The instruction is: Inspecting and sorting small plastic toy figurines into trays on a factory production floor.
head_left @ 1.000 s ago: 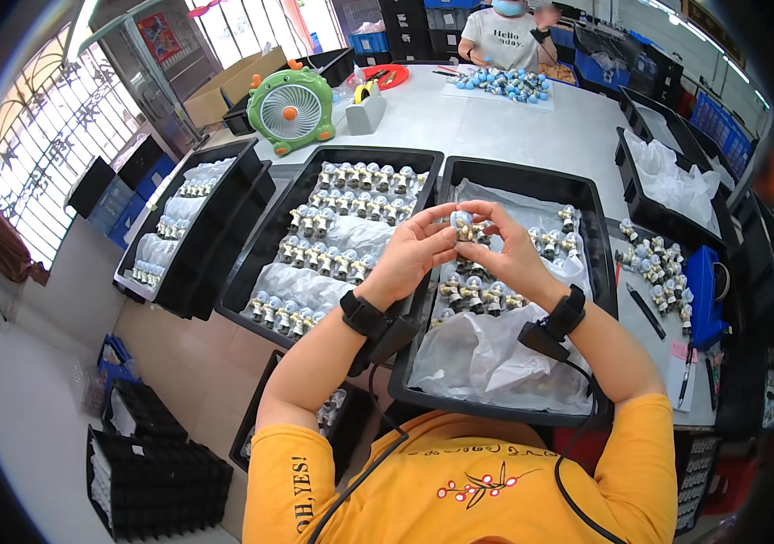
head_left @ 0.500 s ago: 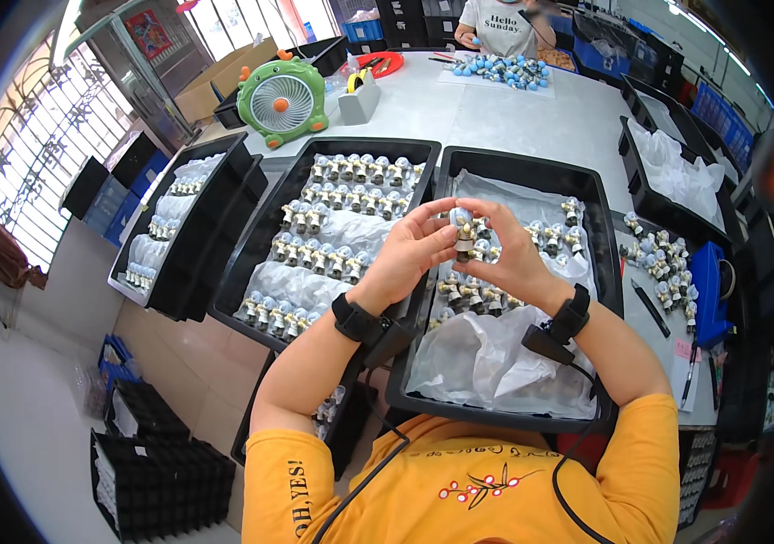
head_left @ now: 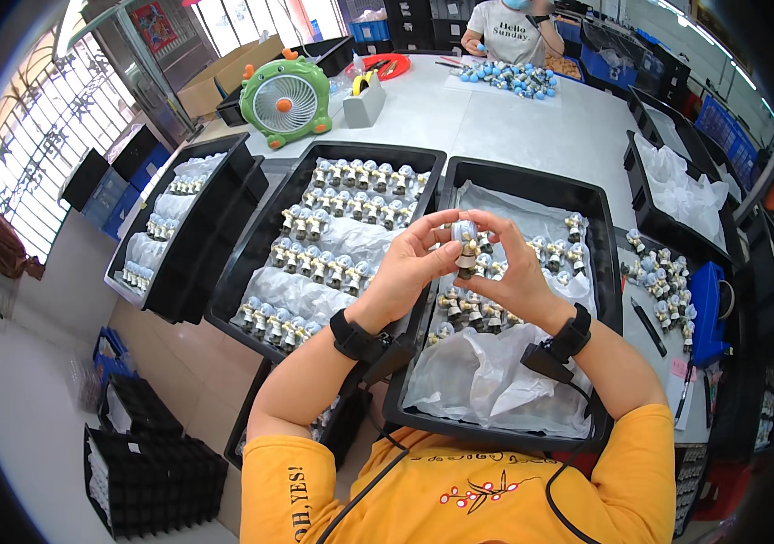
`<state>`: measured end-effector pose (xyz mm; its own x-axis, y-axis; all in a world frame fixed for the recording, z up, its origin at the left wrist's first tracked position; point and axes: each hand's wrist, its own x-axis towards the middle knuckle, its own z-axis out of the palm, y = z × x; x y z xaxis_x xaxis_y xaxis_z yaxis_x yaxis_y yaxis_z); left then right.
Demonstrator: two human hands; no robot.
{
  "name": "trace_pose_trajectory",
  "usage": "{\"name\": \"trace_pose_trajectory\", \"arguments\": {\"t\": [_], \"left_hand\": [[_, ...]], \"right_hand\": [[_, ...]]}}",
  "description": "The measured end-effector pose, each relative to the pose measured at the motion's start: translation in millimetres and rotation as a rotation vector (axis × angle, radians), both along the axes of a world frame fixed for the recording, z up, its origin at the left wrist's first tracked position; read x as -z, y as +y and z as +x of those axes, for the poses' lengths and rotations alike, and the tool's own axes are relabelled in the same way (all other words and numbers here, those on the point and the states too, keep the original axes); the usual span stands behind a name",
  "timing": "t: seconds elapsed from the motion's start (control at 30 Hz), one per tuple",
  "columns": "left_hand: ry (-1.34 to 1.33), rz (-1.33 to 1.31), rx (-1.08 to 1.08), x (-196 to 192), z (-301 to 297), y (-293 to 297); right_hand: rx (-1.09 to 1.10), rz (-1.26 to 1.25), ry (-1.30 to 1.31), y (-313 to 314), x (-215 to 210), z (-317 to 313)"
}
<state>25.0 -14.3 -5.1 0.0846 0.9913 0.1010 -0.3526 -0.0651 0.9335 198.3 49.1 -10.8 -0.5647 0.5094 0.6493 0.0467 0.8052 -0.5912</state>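
Between my two hands a small figurine [head_left: 466, 248] is held upright, with a pale blue-white head and a dark base. My left hand [head_left: 412, 267] pinches it from the left side with thumb and fingers. My right hand [head_left: 516, 274] curves round from the right, fingertips at its top and thumb near its base. Below them is a black tray [head_left: 606, 227] lined with white sheeting, holding several similar figurines [head_left: 473, 313], partly hidden by my hands. To its left, another black tray [head_left: 233, 263] carries rows of figurines [head_left: 314, 261] separated by white sheets.
Loose figurines [head_left: 663, 283] lie right of the tray, near a black pen [head_left: 648, 326] and a blue bin [head_left: 710, 313]. A green fan [head_left: 285, 102] and tape dispenser [head_left: 364, 104] stand on the table. Across it, a person [head_left: 512, 36] sits behind blue-headed pieces [head_left: 514, 79].
The figurine and both hands have shifted slightly down in the picture. The figurine appears turned a little in my fingers. Across the table, the person's head has come more into view.
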Motion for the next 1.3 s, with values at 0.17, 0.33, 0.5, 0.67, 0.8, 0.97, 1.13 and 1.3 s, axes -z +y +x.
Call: {"name": "trace_pose_trajectory", "arguments": {"t": [0.17, 0.33, 0.5, 0.67, 0.8, 0.97, 1.13, 1.3], "left_hand": [[-0.047, -0.023, -0.015, -3.9, 1.6, -4.6], [-0.098, -0.053, 0.014, -5.0, 3.2, -4.0], [-0.088, -0.068, 0.006, -3.6, 3.8, -5.2], [-0.117, -0.096, 0.014, -3.8, 2.5, -5.1], [-0.09, -0.107, -0.007, -1.2, 5.5, -3.7], [0.11, -0.033, -0.075, -3.5, 9.6, -6.4], [0.209, 0.058, -0.101, -7.0, 14.6, -9.9], [0.175, 0.035, -0.094, -6.8, 14.0, -8.4]], "right_hand": [[-0.016, 0.0, -0.009, -0.2, -1.9, -0.1], [-0.026, -0.051, -0.019, 1.6, -4.1, 4.4], [-0.028, -0.014, -0.028, 0.6, -5.5, 4.3], [-0.032, -0.079, -0.05, -0.3, -3.8, 4.0], [-0.032, -0.088, -0.062, -1.1, -1.9, 2.4], [-0.043, 0.059, -0.023, -3.2, -3.3, 1.1], [0.0, 0.161, -0.036, -2.8, -5.8, 1.4], [0.005, 0.192, -0.058, -5.2, -9.7, 4.4]]}}
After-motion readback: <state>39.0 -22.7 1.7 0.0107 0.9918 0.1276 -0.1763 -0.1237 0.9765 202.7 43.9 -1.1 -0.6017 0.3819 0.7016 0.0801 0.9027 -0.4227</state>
